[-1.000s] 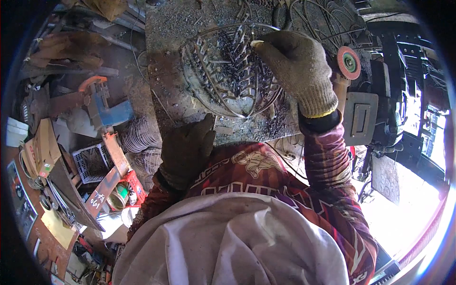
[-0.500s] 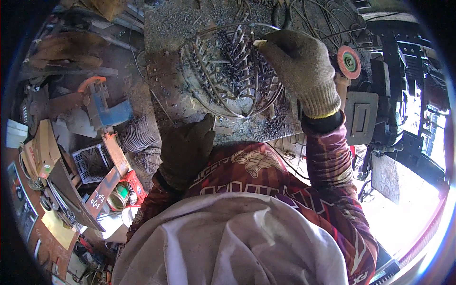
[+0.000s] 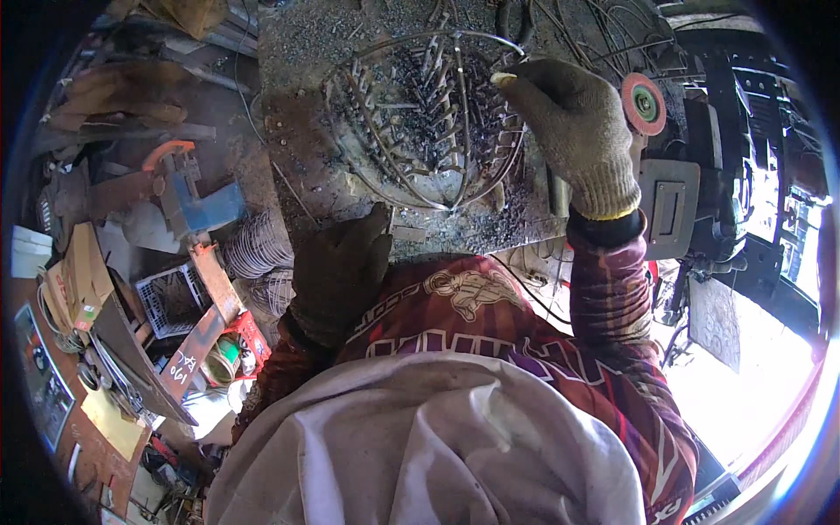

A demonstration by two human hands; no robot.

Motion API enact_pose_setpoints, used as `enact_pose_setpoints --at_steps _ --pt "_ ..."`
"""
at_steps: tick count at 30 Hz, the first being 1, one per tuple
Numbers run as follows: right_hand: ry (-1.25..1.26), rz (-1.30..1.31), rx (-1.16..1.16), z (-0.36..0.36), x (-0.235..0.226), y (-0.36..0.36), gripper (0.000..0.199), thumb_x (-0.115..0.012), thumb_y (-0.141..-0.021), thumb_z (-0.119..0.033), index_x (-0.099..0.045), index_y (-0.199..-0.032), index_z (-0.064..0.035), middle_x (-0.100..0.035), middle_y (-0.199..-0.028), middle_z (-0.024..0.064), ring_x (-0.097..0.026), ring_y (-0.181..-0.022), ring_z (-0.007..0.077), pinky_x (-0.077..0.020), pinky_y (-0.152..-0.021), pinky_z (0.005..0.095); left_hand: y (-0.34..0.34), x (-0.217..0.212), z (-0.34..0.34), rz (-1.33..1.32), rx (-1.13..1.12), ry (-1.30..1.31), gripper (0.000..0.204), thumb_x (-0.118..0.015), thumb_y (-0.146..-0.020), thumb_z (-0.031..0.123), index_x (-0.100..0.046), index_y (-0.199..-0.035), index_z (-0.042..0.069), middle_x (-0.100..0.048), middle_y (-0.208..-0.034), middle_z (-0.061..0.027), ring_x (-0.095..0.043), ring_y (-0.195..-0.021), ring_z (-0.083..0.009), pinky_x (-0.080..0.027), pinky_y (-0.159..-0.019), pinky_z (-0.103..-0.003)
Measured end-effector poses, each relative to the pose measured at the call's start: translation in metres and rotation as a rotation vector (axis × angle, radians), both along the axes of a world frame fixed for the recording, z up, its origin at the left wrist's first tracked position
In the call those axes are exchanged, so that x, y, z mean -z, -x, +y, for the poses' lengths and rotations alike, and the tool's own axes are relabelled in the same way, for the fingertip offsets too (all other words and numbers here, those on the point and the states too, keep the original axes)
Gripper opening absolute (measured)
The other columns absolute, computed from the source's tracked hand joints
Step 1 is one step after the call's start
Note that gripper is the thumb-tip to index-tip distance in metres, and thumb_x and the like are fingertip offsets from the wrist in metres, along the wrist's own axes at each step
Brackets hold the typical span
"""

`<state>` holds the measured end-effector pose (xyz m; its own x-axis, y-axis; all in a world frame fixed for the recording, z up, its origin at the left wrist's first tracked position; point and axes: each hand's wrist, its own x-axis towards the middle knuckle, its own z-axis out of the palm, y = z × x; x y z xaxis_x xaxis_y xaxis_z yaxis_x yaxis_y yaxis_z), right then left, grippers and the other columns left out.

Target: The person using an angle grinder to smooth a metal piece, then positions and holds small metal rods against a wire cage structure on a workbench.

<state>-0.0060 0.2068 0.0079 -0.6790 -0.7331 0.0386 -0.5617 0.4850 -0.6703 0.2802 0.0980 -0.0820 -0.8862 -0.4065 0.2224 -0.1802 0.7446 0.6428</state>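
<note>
My right hand [image 3: 582,131], in a grey knitted glove with a yellow cuff edge, is raised at the right side of a bent-wire frame [image 3: 461,114]. Its fingers are curled in, with a pale tip showing at the thumb side; whatever lies between them is hidden. The frame has a round outer rim and thin rods that meet at its near end. Short metal pieces [image 3: 398,140] lie in rows beneath and between the rods. My left hand [image 3: 341,271], in a dark glove, rests by the bench's near edge, fingers loosely stretched and holding nothing visible.
The metal bench [image 3: 297,114] is strewn with dark grit. A grinder's flap disc [image 3: 643,104] stands at the right, with loose rods [image 3: 604,35] behind. Left of the bench are a blue-and-orange tool [image 3: 206,206], wire coils [image 3: 254,245] and a white plastic basket [image 3: 171,297].
My right hand has moved a little to the right, uncovering more of the frame's middle rod and far rim. My left hand has stayed near the bench's edge.
</note>
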Motion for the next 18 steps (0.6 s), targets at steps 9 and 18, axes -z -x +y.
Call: enact_pose_setpoints --at_steps 9,18 --pt "-0.073 0.041 -0.056 -0.01 0.0 -0.019 0.027 -0.075 -0.092 -0.036 -0.083 -0.097 -0.0109 -0.078 -0.086 0.0139 -0.077 -0.081 0.0334 -0.0603 -0.074 0.0419 -0.002 0.005 0.001 -0.013 0.009 -0.026 0.031 -0.076 -0.093 0.016 -0.072 -0.123 0.007 -0.076 -0.089 -0.0168 -0.072 -0.074 -0.0357 -0.057 -0.066 -0.048" --pt "-0.034 0.132 -0.077 -0.01 0.006 -0.013 0.03 -0.073 -0.092 -0.038 -0.083 -0.096 -0.0097 -0.077 -0.087 0.0168 -0.077 -0.083 0.0371 -0.0616 -0.077 0.0447 -0.006 0.013 0.005 0.039 -0.036 0.061 0.031 -0.075 -0.093 0.014 -0.071 -0.123 0.009 -0.075 -0.086 -0.0138 -0.07 -0.074 -0.0349 -0.054 -0.069 -0.049"
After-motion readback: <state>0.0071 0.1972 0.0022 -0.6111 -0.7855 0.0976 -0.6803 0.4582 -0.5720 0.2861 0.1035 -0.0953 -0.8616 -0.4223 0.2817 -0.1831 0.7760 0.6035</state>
